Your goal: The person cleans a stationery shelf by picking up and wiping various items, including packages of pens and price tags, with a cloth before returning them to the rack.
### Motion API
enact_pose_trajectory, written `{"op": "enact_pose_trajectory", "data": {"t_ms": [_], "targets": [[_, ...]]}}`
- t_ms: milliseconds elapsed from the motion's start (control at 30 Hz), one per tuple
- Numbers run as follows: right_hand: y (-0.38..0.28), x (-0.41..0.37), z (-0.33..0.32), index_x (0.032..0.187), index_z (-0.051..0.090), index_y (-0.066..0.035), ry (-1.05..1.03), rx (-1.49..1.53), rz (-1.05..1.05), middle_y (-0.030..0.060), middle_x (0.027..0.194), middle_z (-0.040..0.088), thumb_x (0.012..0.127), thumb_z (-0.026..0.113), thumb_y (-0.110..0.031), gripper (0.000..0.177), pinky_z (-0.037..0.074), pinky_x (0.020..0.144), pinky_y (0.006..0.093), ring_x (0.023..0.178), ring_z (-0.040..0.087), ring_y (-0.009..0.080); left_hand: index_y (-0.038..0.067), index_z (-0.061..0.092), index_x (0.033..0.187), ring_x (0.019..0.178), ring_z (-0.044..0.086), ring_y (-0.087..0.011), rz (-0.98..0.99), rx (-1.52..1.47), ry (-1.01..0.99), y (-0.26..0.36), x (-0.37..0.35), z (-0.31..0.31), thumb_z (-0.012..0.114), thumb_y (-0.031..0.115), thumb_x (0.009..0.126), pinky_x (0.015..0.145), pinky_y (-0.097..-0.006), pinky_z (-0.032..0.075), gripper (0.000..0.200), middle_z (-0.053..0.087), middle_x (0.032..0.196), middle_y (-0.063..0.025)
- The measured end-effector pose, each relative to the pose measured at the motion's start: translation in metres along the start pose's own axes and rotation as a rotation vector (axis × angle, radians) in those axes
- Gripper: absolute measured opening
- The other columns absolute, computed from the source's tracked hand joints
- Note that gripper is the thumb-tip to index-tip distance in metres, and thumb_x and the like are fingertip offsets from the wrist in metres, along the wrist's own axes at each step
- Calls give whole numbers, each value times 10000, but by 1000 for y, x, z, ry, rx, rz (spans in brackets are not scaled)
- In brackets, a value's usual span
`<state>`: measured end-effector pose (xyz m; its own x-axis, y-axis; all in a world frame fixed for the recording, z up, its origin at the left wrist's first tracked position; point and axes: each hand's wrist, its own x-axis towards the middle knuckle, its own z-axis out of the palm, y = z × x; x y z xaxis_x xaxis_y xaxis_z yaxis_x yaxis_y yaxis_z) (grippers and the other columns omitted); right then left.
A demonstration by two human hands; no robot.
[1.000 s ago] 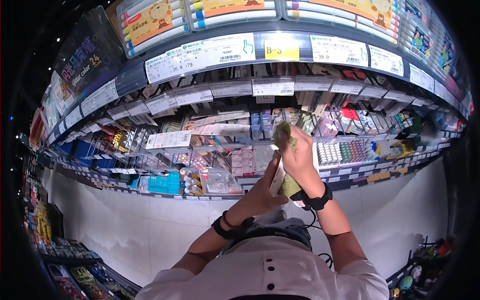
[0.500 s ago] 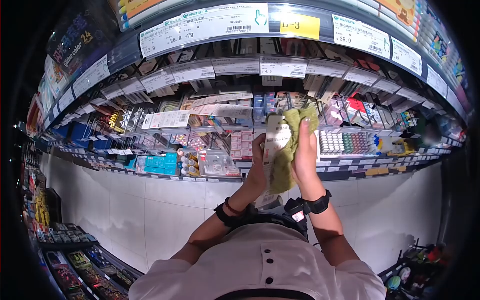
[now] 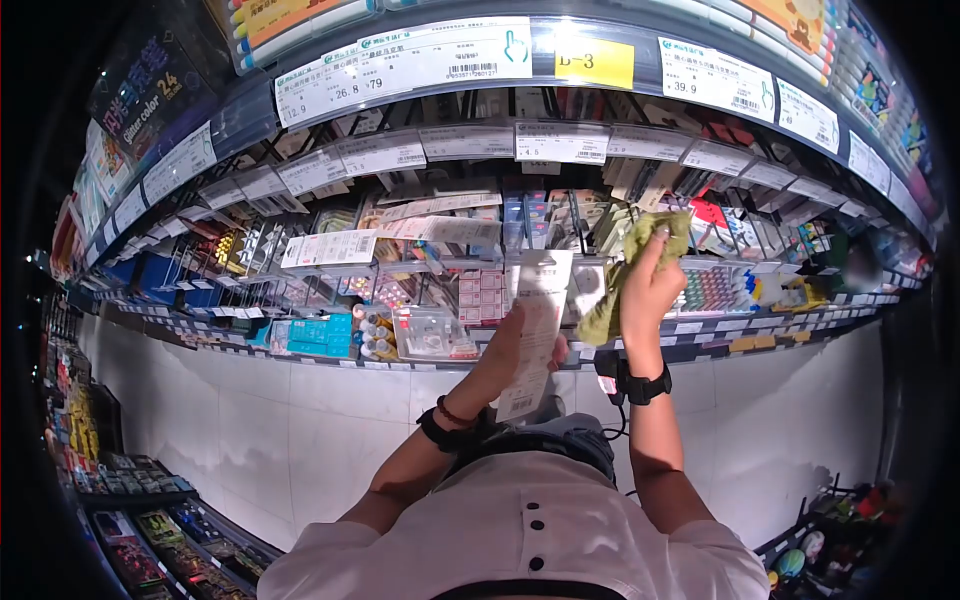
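Observation:
My left hand (image 3: 497, 362) grips a long white printed package (image 3: 541, 310), thumb across its face and fingertips curling round the right edge. The package is held nearly upright, with a hang hole at its top and a barcode near its bottom. What it contains cannot be read. To its right, my right hand (image 3: 648, 300) is closed on a crumpled olive-green cloth (image 3: 604, 318), part of which bulges above the fingers while the rest hangs down to the left. The cloth and package are apart. Both are in front of the lower store shelves.
Shelf edges carry price labels (image 3: 562, 143) and a yellow B-3 tag (image 3: 594, 64). Small pink boxes (image 3: 482, 296), teal packs (image 3: 322, 335) and a clear plastic case (image 3: 432, 333) sit on the lower shelf. Pale floor tiles (image 3: 330, 410) lie below; another display (image 3: 150, 530) stands lower left.
The cloth was against the package, both hands around them. My right hand has moved right with the cloth, away from the package, whose printed face now shows fully. My left hand keeps hold of it.

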<state>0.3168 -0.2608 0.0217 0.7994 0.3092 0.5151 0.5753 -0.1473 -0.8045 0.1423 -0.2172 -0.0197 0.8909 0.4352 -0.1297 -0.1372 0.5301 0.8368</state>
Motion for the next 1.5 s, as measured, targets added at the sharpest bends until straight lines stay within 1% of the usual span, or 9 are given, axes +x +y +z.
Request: {"op": "enact_pose_trajectory", "data": {"t_ms": [167, 333, 500, 900, 1000, 1200, 1267, 1333, 1500], "targets": [[-54, -36, 2, 839, 611, 67, -367, 301, -402, 174, 879, 605, 817, 550, -167, 243, 422, 795, 343, 902, 561, 244, 154, 440, 1168, 956, 527, -185, 7, -416, 216, 7, 2, 8, 213, 627, 843, 812, -329, 432, 617, 536, 1042, -54], [-43, -70, 17, 1102, 519, -10, -859, 179, -536, 129, 1130, 515, 870, 472, -193, 299, 338, 926, 436, 959, 496, 242, 187, 438, 1198, 1053, 489, -178, 34, -781, 56, 19, -3, 1, 347, 595, 832, 894, -345, 394, 556, 495, 1160, -29], [-44, -70, 11, 935, 607, 53, -909, 431, -242, 150, 883, 617, 703, 677, -97, 285, 425, 828, 349, 922, 564, 256, 122, 462, 1166, 1025, 512, -199, 29, -862, 52, 10, 3, -8, 353, 502, 876, 872, -363, 414, 491, 534, 1102, -61], [-54, -61, -33, 785, 622, 37, -1187, 756, 201, 54, 659, 615, 699, 636, -4, 97, 432, 506, 212, 553, 546, 65, 57, 490, 1096, 1046, 492, -281, 98, -735, 185, 48, -9, 3, 444, 545, 820, 911, -443, 382, 562, 506, 1136, -130], [-32, -68, -38, 737, 630, 19, -1051, 802, 19, 20, 592, 593, 708, 614, -3, 39, 402, 466, 198, 488, 517, 53, 30, 478, 1080, 1043, 481, -299, 96, -801, 247, 54, -15, -19, 488, 565, 787, 911, -455, 373, 610, 504, 1114, -137], [-3, -54, -43, 856, 577, 36, -849, 896, 504, 31, 709, 606, 780, 597, -135, 189, 444, 566, 214, 638, 551, 53, 58, 434, 1023, 904, 448, -210, 364, -747, 524, 66, -13, -43, 554, 552, 756, 840, -426, 403, 574, 441, 959, -92], [-19, -47, -37, 1019, 515, -8, -811, 470, -106, 107, 796, 606, 627, 737, -230, 503, 464, 633, 273, 688, 603, 213, 75, 426, 1042, 947, 417, -204, 419, -585, 667, 68, -9, -17, 567, 550, 748, 846, -439, 397, 576, 391, 980, -74], [-41, -53, -35, 1020, 521, -27, -832, 184, -292, 127, 831, 604, 658, 717, -198, 446, 460, 649, 285, 680, 601, 265, 150, 312, 1212, 1053, 329, -181, 419, -529, 619, 57, -3, -4, 603, 489, 750, 881, -450, 371, 642, 305, 1053, -41], [-3, -66, -24, 983, 541, 4, -793, 274, 16, 58, 697, 564, 810, 593, -206, 278, 435, 603, 273, 642, 544, 140, 151, 296, 1271, 1086, 404, -187, 378, -261, 288, 49, 5, 14, 585, 308, 812, 898, -418, 378, 565, 404, 1137, -42]]}}
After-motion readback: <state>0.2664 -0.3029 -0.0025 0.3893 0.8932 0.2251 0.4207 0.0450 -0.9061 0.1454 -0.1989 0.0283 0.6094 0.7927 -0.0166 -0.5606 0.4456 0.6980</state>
